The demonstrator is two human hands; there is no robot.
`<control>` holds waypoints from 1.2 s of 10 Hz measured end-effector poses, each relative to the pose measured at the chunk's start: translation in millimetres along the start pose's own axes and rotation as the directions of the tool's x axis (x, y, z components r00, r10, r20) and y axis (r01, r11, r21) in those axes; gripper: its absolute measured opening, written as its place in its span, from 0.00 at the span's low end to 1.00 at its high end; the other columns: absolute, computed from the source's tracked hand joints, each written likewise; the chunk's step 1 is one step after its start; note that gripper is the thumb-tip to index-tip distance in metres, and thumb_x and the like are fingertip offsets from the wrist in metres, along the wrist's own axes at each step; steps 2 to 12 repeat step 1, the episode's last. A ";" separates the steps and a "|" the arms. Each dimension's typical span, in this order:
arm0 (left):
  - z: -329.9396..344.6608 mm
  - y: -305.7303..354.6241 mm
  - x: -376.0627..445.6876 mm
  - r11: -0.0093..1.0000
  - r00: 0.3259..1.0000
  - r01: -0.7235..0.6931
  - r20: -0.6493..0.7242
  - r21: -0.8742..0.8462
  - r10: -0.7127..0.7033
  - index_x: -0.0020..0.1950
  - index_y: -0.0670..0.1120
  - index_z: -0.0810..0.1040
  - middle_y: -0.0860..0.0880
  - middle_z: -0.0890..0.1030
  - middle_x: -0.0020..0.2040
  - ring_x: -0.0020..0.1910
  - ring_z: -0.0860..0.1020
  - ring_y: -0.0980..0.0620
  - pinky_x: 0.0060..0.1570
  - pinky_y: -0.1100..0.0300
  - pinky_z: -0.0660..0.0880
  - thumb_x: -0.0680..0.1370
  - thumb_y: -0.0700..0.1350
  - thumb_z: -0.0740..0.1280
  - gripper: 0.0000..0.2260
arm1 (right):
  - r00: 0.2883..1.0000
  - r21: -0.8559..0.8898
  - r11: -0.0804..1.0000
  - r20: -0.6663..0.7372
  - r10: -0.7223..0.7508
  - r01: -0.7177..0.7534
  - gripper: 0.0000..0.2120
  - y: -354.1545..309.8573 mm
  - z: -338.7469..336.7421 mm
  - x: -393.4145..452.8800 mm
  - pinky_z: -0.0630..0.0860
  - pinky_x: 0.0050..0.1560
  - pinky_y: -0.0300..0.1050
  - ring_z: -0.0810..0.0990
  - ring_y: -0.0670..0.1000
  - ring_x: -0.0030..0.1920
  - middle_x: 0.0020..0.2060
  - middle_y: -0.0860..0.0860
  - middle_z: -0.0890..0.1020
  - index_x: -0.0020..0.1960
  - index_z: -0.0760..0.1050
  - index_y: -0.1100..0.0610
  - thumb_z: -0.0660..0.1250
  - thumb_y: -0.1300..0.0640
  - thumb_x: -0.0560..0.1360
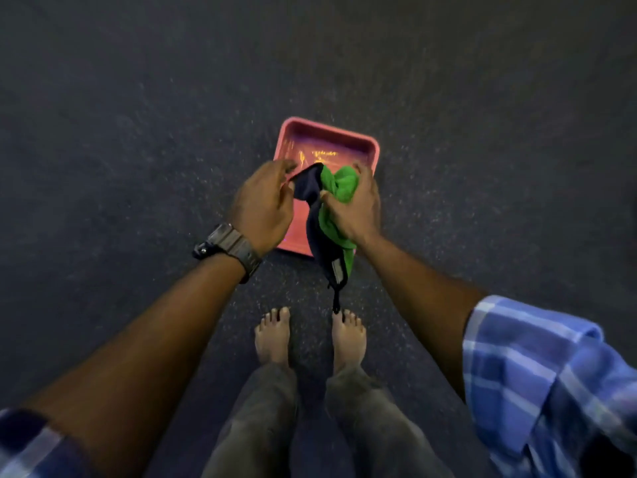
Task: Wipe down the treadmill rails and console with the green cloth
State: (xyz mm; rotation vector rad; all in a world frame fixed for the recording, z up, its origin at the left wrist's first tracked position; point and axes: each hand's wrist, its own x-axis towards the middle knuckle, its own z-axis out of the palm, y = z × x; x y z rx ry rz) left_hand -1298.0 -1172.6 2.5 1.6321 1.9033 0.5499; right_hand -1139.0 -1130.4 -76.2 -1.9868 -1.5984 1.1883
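Where the view begins, nearest the camera, two legs in grey-brown trousers [262,419] stand on a dark speckled floor [138,132], with bare feet [272,339] pointing forward, slightly apart. On either side of them the forearms reach out, each coming from a rolled blue checked sleeve [537,381]; the left wrist carries a dark wristwatch [229,244].

Further out, both hands meet above the near edge of a pink tray. The right hand [358,205] has its fingers [362,174] clenched around the green cloth [339,191], which is bunched in the fist, with part of it showing below the palm. Held in the same grip is a dark navy cloth [315,215]; it hangs down beside the green one, with a small label near its lower end and a thin loop dangling just above the toes of the right foot. The left hand [265,205] is just beside the dark cloth's upper corner, its fingers [282,165] spread and loosely curled, grasping nothing that can be seen; whether the fingertips touch the fabric cannot be told.

Beyond the hands, the pink tray [374,148] lies flat on the floor, rectangular with rounded corners and a raised rim. Faint yellowish marks show on its bottom, too blurred to read.
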 end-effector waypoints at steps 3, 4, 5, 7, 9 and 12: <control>16.8 -17.6 5.5 0.998 0.997 0.049 0.065 0.030 -0.050 0.65 0.41 0.72 0.42 0.78 0.60 0.56 0.76 0.44 0.52 0.61 0.69 0.76 0.36 0.58 0.17 | 0.998 -0.009 0.999 0.028 0.048 -0.048 0.37 28.1 15.5 15.0 0.66 0.69 0.46 0.69 0.54 0.70 0.71 0.53 0.71 0.75 0.62 0.56 0.75 0.53 0.70; 16.8 -17.6 5.5 0.998 0.997 0.049 0.065 0.030 -0.050 0.65 0.41 0.72 0.42 0.78 0.60 0.56 0.76 0.44 0.52 0.61 0.69 0.76 0.36 0.58 0.17 | 0.998 -0.009 0.999 0.028 0.048 -0.048 0.37 28.1 15.5 15.0 0.66 0.69 0.46 0.69 0.54 0.70 0.71 0.53 0.71 0.75 0.62 0.56 0.75 0.53 0.70; 16.8 -17.6 5.5 0.998 0.997 0.049 0.065 0.030 -0.050 0.65 0.41 0.72 0.42 0.78 0.60 0.56 0.76 0.44 0.52 0.61 0.69 0.76 0.36 0.58 0.17 | 0.998 -0.009 0.999 0.028 0.048 -0.048 0.37 28.1 15.5 15.0 0.66 0.69 0.46 0.69 0.54 0.70 0.71 0.53 0.71 0.75 0.62 0.56 0.75 0.53 0.70; 16.8 -17.6 5.5 0.998 0.997 0.049 0.065 0.030 -0.050 0.65 0.41 0.72 0.42 0.78 0.60 0.56 0.76 0.44 0.52 0.61 0.69 0.76 0.36 0.58 0.17 | 0.998 -0.009 0.999 0.028 0.048 -0.048 0.37 28.1 15.5 15.0 0.66 0.69 0.46 0.69 0.54 0.70 0.71 0.53 0.71 0.75 0.62 0.56 0.75 0.53 0.70; 16.8 -17.6 5.5 0.998 0.997 0.049 0.065 0.030 -0.050 0.65 0.41 0.72 0.42 0.78 0.60 0.56 0.76 0.44 0.52 0.61 0.69 0.76 0.36 0.58 0.17 | 0.998 -0.009 0.999 0.028 0.048 -0.048 0.37 28.1 15.5 15.0 0.66 0.69 0.46 0.69 0.54 0.70 0.71 0.53 0.71 0.75 0.62 0.56 0.75 0.53 0.70; 16.8 -17.6 5.5 0.998 0.997 0.049 0.065 0.030 -0.050 0.65 0.41 0.72 0.42 0.78 0.60 0.56 0.76 0.44 0.52 0.61 0.69 0.76 0.36 0.58 0.17 | 0.998 -0.009 0.999 0.028 0.048 -0.048 0.37 28.1 15.5 15.0 0.66 0.69 0.46 0.69 0.54 0.70 0.71 0.53 0.71 0.75 0.62 0.56 0.75 0.53 0.70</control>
